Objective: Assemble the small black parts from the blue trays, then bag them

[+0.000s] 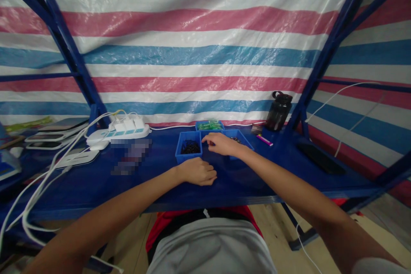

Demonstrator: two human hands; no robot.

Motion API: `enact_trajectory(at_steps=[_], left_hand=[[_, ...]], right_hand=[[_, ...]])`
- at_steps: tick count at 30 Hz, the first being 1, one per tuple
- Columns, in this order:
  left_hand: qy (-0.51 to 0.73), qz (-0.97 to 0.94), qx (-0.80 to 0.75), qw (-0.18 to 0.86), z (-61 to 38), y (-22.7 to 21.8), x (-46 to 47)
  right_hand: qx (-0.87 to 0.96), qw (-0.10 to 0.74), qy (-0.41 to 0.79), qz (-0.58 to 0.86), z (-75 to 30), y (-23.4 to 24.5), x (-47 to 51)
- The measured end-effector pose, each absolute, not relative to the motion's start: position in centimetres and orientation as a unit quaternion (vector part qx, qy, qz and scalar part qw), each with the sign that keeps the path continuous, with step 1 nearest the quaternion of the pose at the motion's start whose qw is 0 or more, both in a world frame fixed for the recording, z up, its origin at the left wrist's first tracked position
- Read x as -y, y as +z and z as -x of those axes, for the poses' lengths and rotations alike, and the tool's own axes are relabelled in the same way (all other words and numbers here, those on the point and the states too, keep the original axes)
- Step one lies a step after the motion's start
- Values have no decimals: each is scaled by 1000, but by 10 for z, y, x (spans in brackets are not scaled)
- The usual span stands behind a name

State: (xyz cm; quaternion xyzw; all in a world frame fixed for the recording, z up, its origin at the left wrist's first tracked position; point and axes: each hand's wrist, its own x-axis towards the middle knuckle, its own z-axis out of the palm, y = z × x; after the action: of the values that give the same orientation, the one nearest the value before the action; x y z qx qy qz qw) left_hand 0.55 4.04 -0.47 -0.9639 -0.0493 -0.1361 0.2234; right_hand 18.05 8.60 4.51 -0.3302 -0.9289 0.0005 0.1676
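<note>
My left hand (pixel 198 171) is closed, low over the blue table (pixel 160 188), just in front of the left blue bin (pixel 178 150). Small dark pieces (pixel 190 147) lie in that bin. My right hand (pixel 220 143) hovers between the left bin and the right blue bin (pixel 246 140), fingers curled in a pinch by the left bin's right rim. Whatever either hand may hold is too small or hidden. The right bin contains small pieces (pixel 236 140), partly covered by my right hand and forearm. Behind stands a third blue bin (pixel 197 127) with green-and-clear small items (pixel 210 125).
A dark bottle (pixel 278 111) stands at the back right, near a purple packet (pixel 264 140) and a black flat object (pixel 320 158). On the left are a white power strip (pixel 122 130), loose cables (pixel 38 197) and stacked phone-like devices (pixel 58 134). Blue frame posts flank the table.
</note>
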Motion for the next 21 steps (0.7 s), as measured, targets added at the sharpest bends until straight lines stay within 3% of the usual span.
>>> enact_trajectory(at_steps=[3,8,13,21], left_hand=[[-107,969,128,182,-4,-5,-35],[-107,955,263,87,-7,-5,-29],[-116,923,361,67,-10,-7,-26],[-127,940,314,36,-4,-3,-33]], right_hand=[[923,240,53,295,-195,44,-50],[888,278,198,309,-208,12,-28],[818,327,314,355,-214,-16,-35],[801,316,357,363,-215,-20,-38]])
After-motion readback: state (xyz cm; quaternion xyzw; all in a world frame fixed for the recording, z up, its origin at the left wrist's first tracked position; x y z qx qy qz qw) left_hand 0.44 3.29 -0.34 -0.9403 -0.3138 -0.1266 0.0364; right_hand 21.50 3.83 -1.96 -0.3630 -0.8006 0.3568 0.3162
